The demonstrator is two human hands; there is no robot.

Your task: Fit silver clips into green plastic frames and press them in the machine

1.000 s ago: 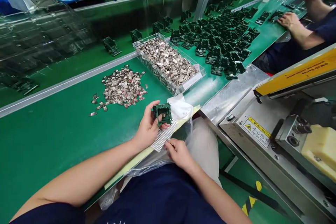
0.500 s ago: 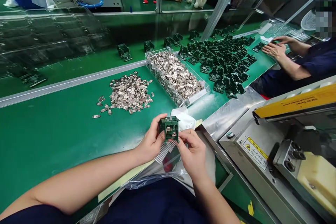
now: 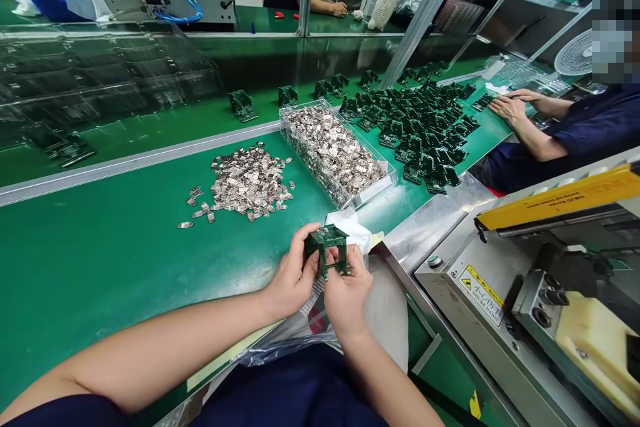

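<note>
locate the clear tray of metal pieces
In the head view, the clear tray sits near centre on the green bench, between the loose metal pile at left and green frames at right.

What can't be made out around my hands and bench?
In the head view:
Right hand: some fingertips hidden by the green frame.
Silver sheet: partly covered by the right and left hand.
Clear tray: floor buried under metal pieces.
Yellow-barred machine: cut off by the right edge.

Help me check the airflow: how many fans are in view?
2: a pale fan on the back bench, and a round fan at far right beside the co-worker, partly covered. Others may be hidden.
</note>
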